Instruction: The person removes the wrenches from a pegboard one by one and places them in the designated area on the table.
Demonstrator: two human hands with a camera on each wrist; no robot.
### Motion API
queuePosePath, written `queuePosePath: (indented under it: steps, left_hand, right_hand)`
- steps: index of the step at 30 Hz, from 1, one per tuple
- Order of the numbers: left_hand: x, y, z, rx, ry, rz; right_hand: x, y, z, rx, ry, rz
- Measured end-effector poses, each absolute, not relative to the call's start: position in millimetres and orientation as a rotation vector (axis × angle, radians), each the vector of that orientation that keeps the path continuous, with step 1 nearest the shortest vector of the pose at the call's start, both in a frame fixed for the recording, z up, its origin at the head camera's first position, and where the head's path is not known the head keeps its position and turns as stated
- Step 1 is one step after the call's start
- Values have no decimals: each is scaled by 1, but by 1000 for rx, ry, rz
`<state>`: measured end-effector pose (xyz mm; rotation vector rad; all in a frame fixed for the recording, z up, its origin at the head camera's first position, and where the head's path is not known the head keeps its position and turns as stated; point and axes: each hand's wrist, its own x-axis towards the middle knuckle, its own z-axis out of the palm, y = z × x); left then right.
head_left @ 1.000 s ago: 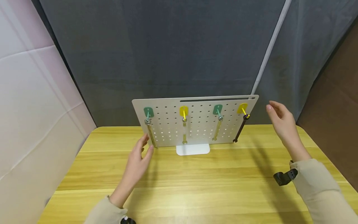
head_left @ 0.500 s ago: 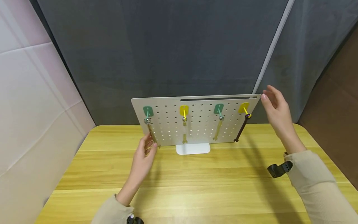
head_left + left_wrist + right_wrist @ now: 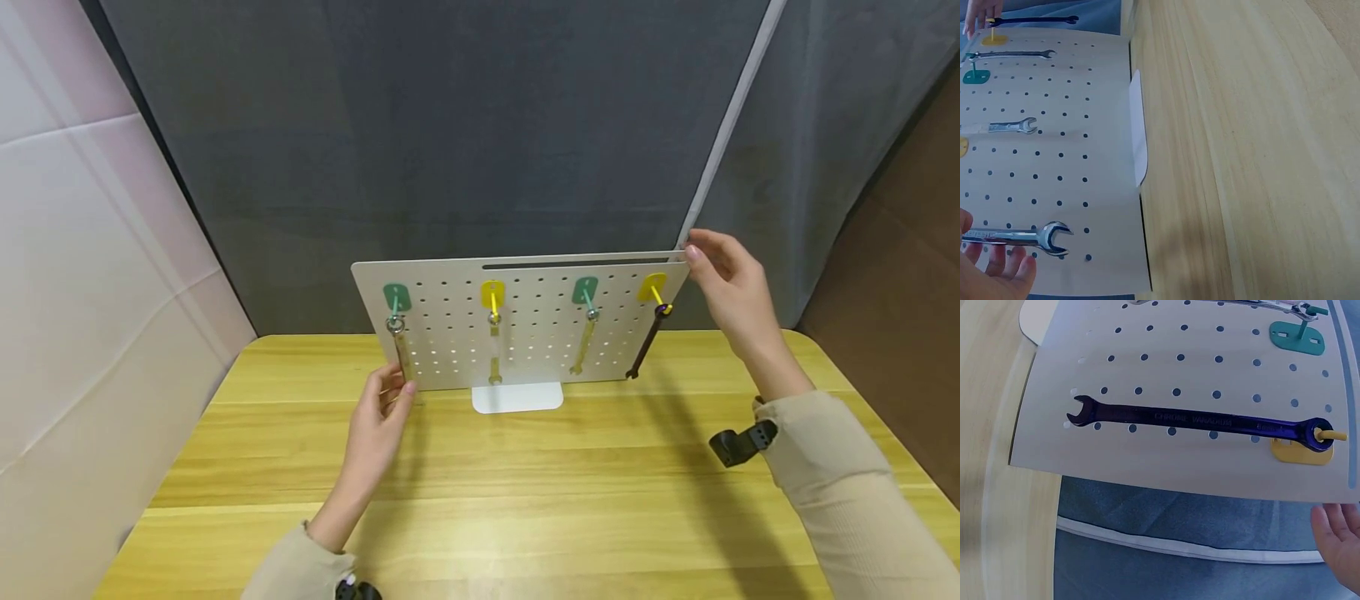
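A light pegboard (image 3: pixel 442 273) stands on the table, with several combination wrenches hanging from its hooks. At its left end my left hand (image 3: pixel 378 429) holds the lower part of a silver combination wrench (image 3: pixel 1016 237), thumb on one side and fingers on the other. That wrench's ring end is still on the green hook (image 3: pixel 397 298). My right hand (image 3: pixel 738 304) pinches the board's upper right corner, thumb in front; the corner is hidden by it. Closest to this hand hangs a dark purple combination wrench (image 3: pixel 1197 420) on a yellow hook (image 3: pixel 1302 452).
Two more silver wrenches, one on the middle yellow hook (image 3: pixel 492 295) and one on the right green hook (image 3: pixel 584 290), hang between my hands. A white base plate (image 3: pixel 517 398) juts forward under the board. Dark grey cloth (image 3: pixel 480 125) rises behind the wooden table (image 3: pixel 540 500).
My right hand has moved left onto the board's corner. My left hand has reached the leftmost wrench, which swung rightward and now hangs straighter in the fingers.
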<state>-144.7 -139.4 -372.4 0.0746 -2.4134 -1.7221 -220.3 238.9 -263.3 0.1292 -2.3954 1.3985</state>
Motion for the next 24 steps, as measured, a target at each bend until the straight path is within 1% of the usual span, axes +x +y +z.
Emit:
queuePosePath:
  steps: [14,24]
  left_hand:
    - [-136,-141,-373,89,-2408,-1657]
    - [-134,-143,-375,73,-2389,-1638]
  right_hand:
    - [-223,240,-264,11,-2426,1369]
    - [-229,242,-265,-5,-2420,1323]
